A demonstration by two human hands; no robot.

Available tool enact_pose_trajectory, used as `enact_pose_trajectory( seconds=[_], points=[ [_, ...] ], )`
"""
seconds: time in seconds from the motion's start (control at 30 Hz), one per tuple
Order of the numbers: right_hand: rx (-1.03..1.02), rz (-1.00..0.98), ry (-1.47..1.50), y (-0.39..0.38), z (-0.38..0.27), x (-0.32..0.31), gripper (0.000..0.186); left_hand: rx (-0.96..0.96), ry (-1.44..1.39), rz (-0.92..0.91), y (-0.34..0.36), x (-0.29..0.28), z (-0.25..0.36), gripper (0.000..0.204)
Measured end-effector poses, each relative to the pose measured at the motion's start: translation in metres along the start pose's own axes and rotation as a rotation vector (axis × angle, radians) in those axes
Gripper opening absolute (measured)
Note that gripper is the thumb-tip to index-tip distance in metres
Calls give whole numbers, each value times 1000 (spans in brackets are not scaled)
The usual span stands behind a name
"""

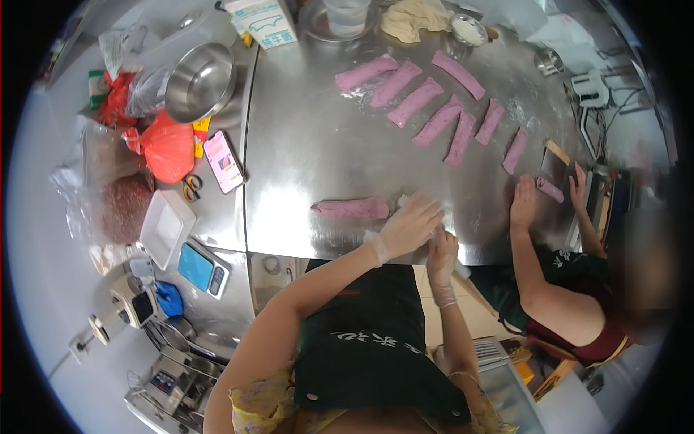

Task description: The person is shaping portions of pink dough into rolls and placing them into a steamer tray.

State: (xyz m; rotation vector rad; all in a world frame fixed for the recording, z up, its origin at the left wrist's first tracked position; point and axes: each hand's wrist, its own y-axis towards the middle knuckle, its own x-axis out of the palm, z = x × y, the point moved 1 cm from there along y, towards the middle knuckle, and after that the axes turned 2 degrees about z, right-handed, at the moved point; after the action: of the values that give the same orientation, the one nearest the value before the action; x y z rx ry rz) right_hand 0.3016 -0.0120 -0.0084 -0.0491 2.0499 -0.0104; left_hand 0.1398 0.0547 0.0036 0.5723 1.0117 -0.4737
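Our gloved left hand (412,226) lies with fingers spread nearly flat over something pale we cannot make out; the right hand (442,249), fingers curled, is just beside it, grip unclear. A pink dough roll (352,209) lies left of them on the steel table (311,145). Further rolls (434,101) lie beyond; a co-worker's hands (522,202) press another.

Both gloved hands are held close together: left hand (410,224) is spread flat, palm down; right hand (442,249) is curled just beneath it.
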Motion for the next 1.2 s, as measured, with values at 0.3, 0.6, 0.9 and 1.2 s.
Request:
enact_pose_trajectory(
  seconds=[0.3, 0.6, 0.9, 1.2],
  points=[
    [-519, -174, -73, 83, 11, -17, 52, -326, 66, 160, -28, 17, -9, 48],
    [-496, -120, -220, 91, -27, 14, 51, -494, 171, 133, -37, 29, 7, 63],
    [-506, -97, -226, 41, -1, 36, 53, -449, 29, -58, -76, 35, 33, 71],
    [-498, -45, -438, 128, -42, 23, 48, -520, 94, -89, -22, 7, -9, 83]
  ],
)
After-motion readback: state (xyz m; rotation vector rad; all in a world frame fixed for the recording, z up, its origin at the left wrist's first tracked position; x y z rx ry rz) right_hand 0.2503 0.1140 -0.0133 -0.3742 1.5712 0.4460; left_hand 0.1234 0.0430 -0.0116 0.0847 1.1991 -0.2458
